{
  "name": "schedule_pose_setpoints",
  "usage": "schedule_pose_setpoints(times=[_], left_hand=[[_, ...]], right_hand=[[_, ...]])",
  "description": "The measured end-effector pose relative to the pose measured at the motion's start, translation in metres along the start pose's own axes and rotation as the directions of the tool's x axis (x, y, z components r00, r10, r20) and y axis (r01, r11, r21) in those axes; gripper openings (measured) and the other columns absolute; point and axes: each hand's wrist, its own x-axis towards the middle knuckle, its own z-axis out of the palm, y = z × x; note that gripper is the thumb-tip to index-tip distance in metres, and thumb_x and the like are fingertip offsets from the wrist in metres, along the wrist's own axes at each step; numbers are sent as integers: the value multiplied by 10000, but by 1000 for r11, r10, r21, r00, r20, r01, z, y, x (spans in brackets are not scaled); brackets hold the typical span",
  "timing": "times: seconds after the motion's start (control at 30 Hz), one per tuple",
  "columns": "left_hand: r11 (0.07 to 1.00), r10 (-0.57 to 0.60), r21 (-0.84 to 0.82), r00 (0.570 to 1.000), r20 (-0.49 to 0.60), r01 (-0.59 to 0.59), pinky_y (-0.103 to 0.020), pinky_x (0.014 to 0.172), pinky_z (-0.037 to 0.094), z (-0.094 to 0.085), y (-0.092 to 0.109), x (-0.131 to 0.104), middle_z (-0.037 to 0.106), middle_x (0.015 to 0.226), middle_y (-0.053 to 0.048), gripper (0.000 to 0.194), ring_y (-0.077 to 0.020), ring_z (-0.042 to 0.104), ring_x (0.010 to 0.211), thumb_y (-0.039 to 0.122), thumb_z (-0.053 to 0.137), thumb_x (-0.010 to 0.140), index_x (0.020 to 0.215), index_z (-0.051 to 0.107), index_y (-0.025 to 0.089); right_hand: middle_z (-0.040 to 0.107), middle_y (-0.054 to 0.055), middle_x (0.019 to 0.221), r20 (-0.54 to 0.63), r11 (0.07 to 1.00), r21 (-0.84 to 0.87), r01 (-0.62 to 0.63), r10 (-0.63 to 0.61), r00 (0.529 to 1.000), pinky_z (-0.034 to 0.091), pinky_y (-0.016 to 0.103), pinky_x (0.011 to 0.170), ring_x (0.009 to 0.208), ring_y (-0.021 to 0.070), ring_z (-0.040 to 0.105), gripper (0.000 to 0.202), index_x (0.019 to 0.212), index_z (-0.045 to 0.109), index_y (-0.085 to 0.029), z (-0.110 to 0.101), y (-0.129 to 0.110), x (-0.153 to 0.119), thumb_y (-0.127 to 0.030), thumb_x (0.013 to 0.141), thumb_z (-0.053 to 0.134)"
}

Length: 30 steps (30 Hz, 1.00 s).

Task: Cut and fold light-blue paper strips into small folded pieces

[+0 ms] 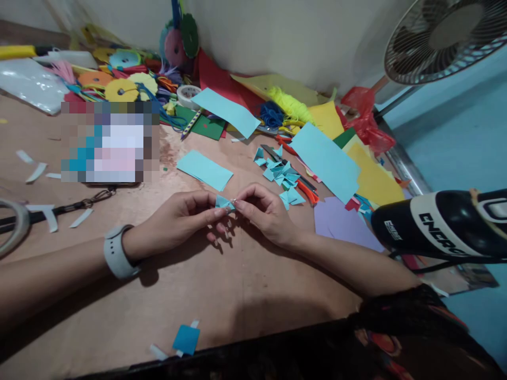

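Note:
A small folded piece of light blue paper [224,202] is pinched between my two hands above the table. My left hand [190,211], with a grey watch on its wrist, grips the paper's left side between thumb and fingers. From the other side, the thumb and forefinger of my right hand [265,214] close on its right end. Just beyond my hands lies a stack of light blue paper rectangles [205,170]. A pile of folded light blue paper pieces [283,174] sits to the right, partly over orange-handled scissors [308,191].
A black bottle [428,224] stands at the right, near purple paper [343,224]. Larger blue sheets [327,161], yarn [291,104] and coloured discs [121,91] crowd the back. A tape roll [11,227] and paper scraps [49,217] lie left. A fan [447,39] is upper right.

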Motion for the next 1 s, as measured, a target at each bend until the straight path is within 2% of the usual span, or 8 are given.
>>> schedule_pose_setpoints(times=[0.2,0.3,0.37,0.47,0.57,0.67,0.83,1.0], left_hand=[[1000,22,15,999,31,-23,-250,632,615,-2,-4,1,729,788,-51,230,-164,729,690,339,697,882,880,633,119],[998,28,51,998,50,-30,-261,639,614,-2,-6,1,729,783,-48,226,-155,719,684,348,673,896,885,630,126],[994,32,103,997,65,-39,-246,621,601,-2,-7,1,726,764,-45,228,-151,714,676,353,654,905,872,629,130],[982,33,184,994,100,-51,-237,617,590,-3,-5,1,727,749,-44,233,-154,716,678,357,629,914,839,636,137],[973,17,225,989,149,-50,-242,617,588,-4,-2,1,734,745,-56,236,-164,717,675,363,632,908,828,659,143],[976,6,216,989,151,-39,-225,582,576,-4,1,2,732,735,-54,234,-161,711,656,372,665,885,818,668,148],[979,-14,203,991,130,-13,-236,610,593,-2,2,0,740,803,-55,255,-162,710,689,403,671,879,859,683,150],[985,10,170,996,85,-25,-204,546,568,-1,0,-1,724,712,-39,288,-139,688,611,425,685,866,796,683,146]], right_hand=[[579,-28,740,19,999,-41,-4,5,1000,436,233,604,644,86,528,227,834,580,-186,-1,0,0,-394,865,666],[545,-36,712,67,991,-135,26,-17,998,406,230,581,620,85,496,246,816,552,-188,-3,-2,2,-412,907,596],[518,-38,678,134,957,-272,102,-67,989,376,232,571,608,88,466,285,768,525,-186,-4,-3,4,-422,921,572],[491,-30,652,275,843,-460,280,-164,947,352,247,590,607,94,442,340,683,481,-189,-5,-5,8,-404,939,542],[487,-19,660,374,788,-488,376,-200,906,356,260,610,613,103,451,361,660,450,-198,-6,-5,9,-364,980,459],[489,-13,676,364,824,-448,348,-187,912,370,261,607,625,110,461,375,670,448,-206,-4,-6,7,-393,994,431],[492,-22,684,206,947,-261,187,-135,969,373,252,587,617,102,441,381,702,486,-201,3,-7,2,-460,980,481],[477,-35,675,191,984,-139,111,-83,978,362,245,574,588,90,403,363,725,517,-194,7,-4,-1,-468,963,526]])
